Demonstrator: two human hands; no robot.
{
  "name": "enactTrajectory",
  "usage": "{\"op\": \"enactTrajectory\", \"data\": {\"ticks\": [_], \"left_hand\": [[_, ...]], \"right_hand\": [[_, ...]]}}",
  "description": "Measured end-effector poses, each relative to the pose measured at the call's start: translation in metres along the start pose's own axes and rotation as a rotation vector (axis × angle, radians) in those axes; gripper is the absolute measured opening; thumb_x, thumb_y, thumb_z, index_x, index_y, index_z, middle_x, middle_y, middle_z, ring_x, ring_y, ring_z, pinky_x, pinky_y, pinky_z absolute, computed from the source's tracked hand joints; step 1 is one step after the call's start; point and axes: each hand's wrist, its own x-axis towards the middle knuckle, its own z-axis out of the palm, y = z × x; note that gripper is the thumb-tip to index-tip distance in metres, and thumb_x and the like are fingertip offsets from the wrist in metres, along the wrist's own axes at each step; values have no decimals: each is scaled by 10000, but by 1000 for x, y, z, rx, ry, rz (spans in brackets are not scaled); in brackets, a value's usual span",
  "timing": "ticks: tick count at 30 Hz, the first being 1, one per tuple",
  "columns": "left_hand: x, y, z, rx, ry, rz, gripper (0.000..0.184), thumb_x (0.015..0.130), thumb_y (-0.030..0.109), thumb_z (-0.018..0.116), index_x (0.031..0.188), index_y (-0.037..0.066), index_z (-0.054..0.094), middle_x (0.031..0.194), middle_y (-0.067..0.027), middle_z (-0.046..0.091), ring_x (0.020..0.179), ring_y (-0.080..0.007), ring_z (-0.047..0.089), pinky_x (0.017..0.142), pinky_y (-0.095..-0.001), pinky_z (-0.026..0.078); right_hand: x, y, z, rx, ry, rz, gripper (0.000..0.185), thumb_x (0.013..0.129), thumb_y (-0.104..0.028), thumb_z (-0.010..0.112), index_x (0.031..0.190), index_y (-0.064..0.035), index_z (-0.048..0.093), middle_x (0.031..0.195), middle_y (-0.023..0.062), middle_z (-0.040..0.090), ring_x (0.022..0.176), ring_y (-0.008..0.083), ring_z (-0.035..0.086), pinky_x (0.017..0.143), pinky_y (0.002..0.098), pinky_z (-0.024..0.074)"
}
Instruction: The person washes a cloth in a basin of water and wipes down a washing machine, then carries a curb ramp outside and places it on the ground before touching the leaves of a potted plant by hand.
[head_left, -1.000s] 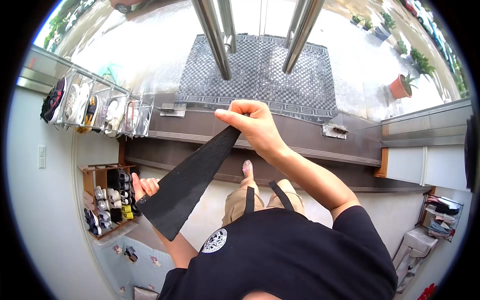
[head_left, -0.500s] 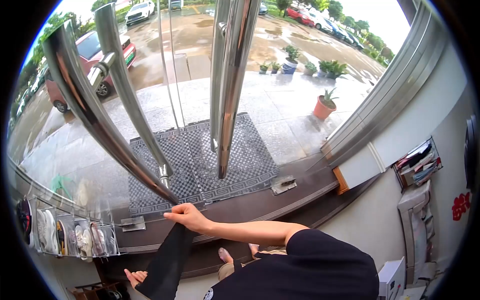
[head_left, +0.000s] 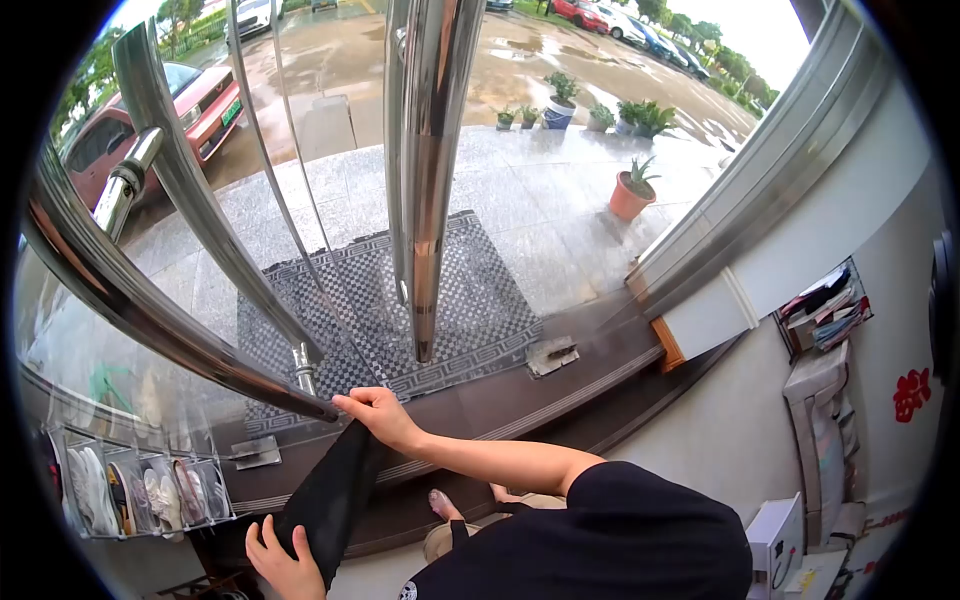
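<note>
A strip of black cloth (head_left: 330, 495) hangs at a slant between my two hands. My right hand (head_left: 385, 415) is closed around its upper end, the thumb and index finger pinched together. Those fingertips are close to the lower end of a curved steel door handle (head_left: 180, 320); whether they touch it I cannot tell. My left hand (head_left: 288, 562) is at the cloth's lower left edge, its fingers spread and its thumb over the fabric. The bottom of the cloth is partly hidden by that hand.
A second steel handle (head_left: 428, 200) stands on the glass door. Beyond the glass are a checkered mat (head_left: 450, 290) and a potted plant (head_left: 632, 195). A shoe rack (head_left: 145, 490) is at left. Dark steps (head_left: 590, 350) lie below, and a white box (head_left: 775, 545) is at lower right.
My left hand has risen slightly into fuller view and its fingers have spread against the cloth. The right hand keeps its hold. The view has shifted, bringing the left handle lower and larger.
</note>
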Motion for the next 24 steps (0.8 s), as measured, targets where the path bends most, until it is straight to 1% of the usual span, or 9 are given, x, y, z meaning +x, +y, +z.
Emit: {"op": "enactTrajectory", "data": {"ticks": [4, 7, 9, 10, 13, 14, 17, 21, 24], "left_hand": [[4, 4, 22, 274, 181, 42, 335, 909, 295, 443, 1068, 19, 545, 1133, -126, 512, 1165, -303, 395, 1003, -475, 232], [-2, 28, 24, 160, 110, 11, 351, 924, 314, 400, 1075, 34, 549, 1166, -112, 511, 1203, -259, 383, 1033, -503, 171], [-5, 26, 23, 128, 137, 28, 342, 926, 318, 393, 1032, 38, 557, 1026, -83, 565, 1050, -237, 485, 1037, -477, 190], [-3, 19, 17, 103, 106, 29, 334, 924, 314, 397, 1021, 37, 556, 985, -79, 572, 1002, -238, 502, 1037, -470, 196], [-5, 4, 5, 18, 128, 109, 272, 912, 268, 428, 936, 28, 554, 866, -81, 568, 863, -248, 520, 1034, -443, 223], [-5, -2, -1, -6, 115, 126, 260, 909, 257, 434, 921, 26, 553, 866, -83, 568, 864, -248, 521, 1033, -442, 227], [1, -44, -1, -64, 143, 145, 230, 897, 211, 439, 828, 21, 547, 748, -76, 527, 764, -244, 508, 1043, -451, 219], [-15, -87, -18, -130, 195, 169, 234, 889, 197, 448, 781, 6, 527, 742, -82, 534, 740, -246, 512, 1022, -436, 257], [-31, -124, -27, -153, 197, 132, 242, 889, 197, 450, 767, 1, 523, 731, -82, 531, 732, -244, 508, 1022, -436, 257]], "right_hand": [[-11, 3, -2, 2, -25, -15, 438, 871, -280, 563, 562, -30, 380, 551, -55, 289, 554, 43, 259, 479, 257, 237], [-24, 3, 2, -17, -26, -33, 461, 867, -327, 564, 563, -25, 392, 545, -42, 290, 557, 54, 263, 482, 262, 249], [-36, -4, 5, -17, -18, -54, 465, 868, -330, 563, 563, -21, 397, 544, -41, 282, 561, 56, 258, 484, 264, 252], [-40, -3, 1, -51, -101, 27, 407, 856, -331, 576, 618, -20, 464, 587, -11, 381, 572, 78, 333, 520, 264, 311], [-54, -25, -2, -256, -41, -330, 317, 835, -323, 596, 749, -24, 533, 717, 44, 497, 660, 138, 457, 604, 270, 385], [-58, -37, -13, -304, -20, -383, 284, 807, -295, 627, 870, -29, 549, 848, 86, 538, 790, 204, 515, 702, 287, 423], [-53, -83, -53, -370, 215, -691, 221, 777, -185, 666, 868, -25, 545, 808, 83, 539, 763, 176, 516, 672, 280, 432], [-10, -131, -90, -503, 515, -803, 623, 739, -423, 677, 1140, -37, 397, 1069, 109, 449, 947, 200, 454, 788, 353, 408], [23, -145, -89, -390, 432, -718, 762, 699, -498, 690, 1173, 7, 373, 1050, 136, 444, 959, 218, 463, 775, 347, 418]]}}
